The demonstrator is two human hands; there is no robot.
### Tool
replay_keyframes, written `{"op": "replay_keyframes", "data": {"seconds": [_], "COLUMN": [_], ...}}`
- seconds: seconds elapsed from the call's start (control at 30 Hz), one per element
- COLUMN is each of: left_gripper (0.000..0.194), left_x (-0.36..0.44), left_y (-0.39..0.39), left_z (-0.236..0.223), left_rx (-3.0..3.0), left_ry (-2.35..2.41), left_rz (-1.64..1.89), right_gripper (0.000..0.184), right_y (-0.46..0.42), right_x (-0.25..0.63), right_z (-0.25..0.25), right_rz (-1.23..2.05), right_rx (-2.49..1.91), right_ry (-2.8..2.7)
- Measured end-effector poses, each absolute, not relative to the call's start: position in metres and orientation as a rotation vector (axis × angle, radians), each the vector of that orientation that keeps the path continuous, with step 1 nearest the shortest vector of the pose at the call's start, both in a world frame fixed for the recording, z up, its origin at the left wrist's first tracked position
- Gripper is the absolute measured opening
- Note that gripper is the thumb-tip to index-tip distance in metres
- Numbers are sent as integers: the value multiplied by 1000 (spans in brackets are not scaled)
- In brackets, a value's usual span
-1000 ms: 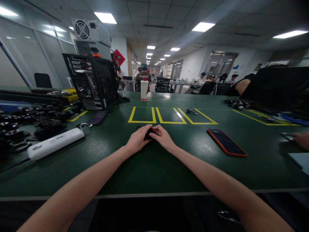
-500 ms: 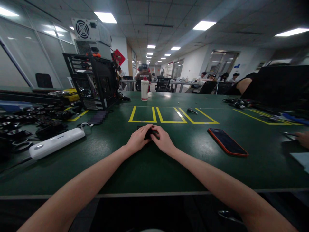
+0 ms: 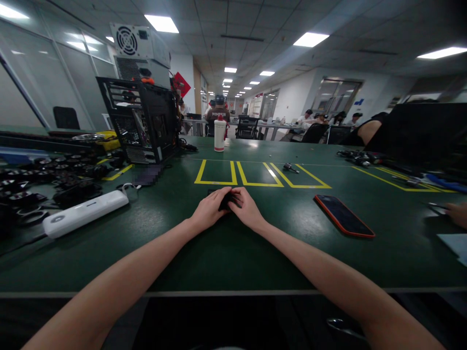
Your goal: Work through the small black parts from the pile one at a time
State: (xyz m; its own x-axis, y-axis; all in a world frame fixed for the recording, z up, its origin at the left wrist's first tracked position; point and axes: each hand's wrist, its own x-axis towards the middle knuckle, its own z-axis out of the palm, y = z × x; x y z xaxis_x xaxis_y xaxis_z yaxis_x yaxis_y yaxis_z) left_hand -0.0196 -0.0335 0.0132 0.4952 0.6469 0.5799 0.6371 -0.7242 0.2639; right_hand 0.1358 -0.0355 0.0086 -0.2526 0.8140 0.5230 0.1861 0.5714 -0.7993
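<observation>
A small black object (image 3: 225, 201) sits low over the green table (image 3: 233, 257), mostly covered by my fingers, so its kind does not show. My left hand (image 3: 210, 209) is closed on its left side, with a dark end poking out past the knuckles. From the other side my right hand (image 3: 246, 209) grips it, thumb and fingers curled in toward the left hand. The fingertips of both hands meet around it. Beyond the hands lie yellow tape outlines (image 3: 259, 184), and a small dark metal part (image 3: 291, 167) rests in the right-hand one.
A phone with an orange edge (image 3: 344, 216) lies to the right. On the left are a white power strip (image 3: 85, 212), a heap of black parts (image 3: 25, 189) and an open computer case (image 3: 146, 121). A white bottle (image 3: 219, 133) stands farther back. Another person's hand (image 3: 458, 214) shows at the right edge.
My right fingers have shifted slightly on the black object. Both hands stay in the same place, and the view has moved very little.
</observation>
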Motion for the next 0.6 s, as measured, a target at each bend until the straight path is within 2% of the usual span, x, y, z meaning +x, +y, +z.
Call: {"op": "replay_keyframes", "data": {"seconds": [0.27,0.4,0.6], "left_gripper": [62,62,62], "left_x": [-20,-20,-19], "left_y": [-34,-33,-33], "left_z": [13,12,12], "left_rx": [2716,2712,2719], "left_ry": [1146,1148,1160], "left_rz": [1070,1072,1065], "right_gripper": [32,42,35], "right_y": [-32,-22,-20], "right_x": [138,140,141], "right_z": [6,-1,-3], "right_rz": [822,844,876], "right_rx": [-845,-850,-857], "right_ry": [-1657,-1657,-1698]}}
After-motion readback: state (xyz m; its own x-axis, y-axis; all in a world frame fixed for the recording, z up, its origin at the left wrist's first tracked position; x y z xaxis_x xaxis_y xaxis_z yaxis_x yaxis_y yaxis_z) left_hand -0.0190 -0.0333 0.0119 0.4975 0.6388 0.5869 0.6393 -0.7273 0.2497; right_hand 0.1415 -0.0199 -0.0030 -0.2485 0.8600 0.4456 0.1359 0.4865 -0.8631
